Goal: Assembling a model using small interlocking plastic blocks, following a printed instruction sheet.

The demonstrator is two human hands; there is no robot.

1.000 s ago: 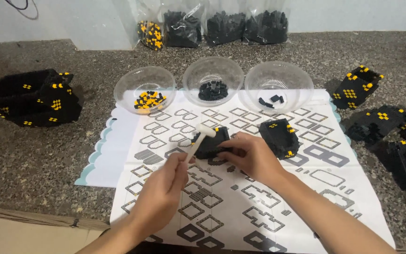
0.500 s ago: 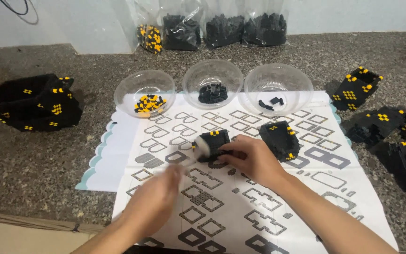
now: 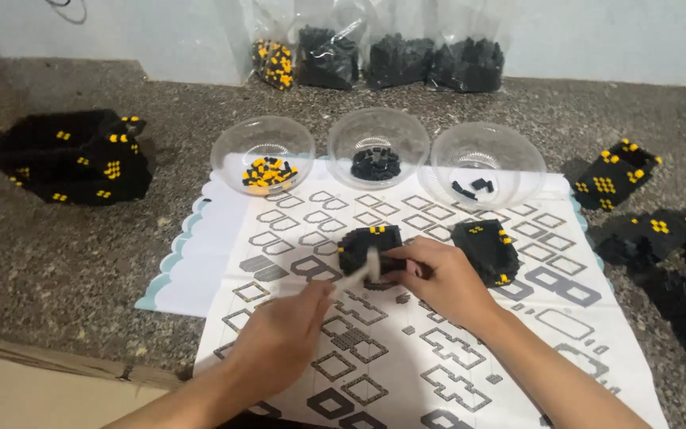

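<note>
4 clear plastic bags stand in a row against the pale wall at the back: the leftmost holds yellow-and-black bits, the other 3 hold black bits. No labels readable on them. 3 clear round bowls sit along the top edge of a white paper sheet printed w/ grey and black block outlines: left bowl has yellow pieces, middle has black pieces, right has just a few black ones.

Left hand comes in from below, fingers curled around a thin pale stick-like tool, tip angled up-right and touching a small black block build w/ yellow studs on top. Right hand lies just beside that build on its right, fingers bent & closed on its edge, steadying it on the sheet, approx centre of the paper.

1 more black build w/ yellow studs rests just right of the hand. 1 large black-yellow assembly sits far left on the speckled counter; at least 3 more are clustered at the far right. Few loose black bits lie on the sheet near the wrists.
</note>
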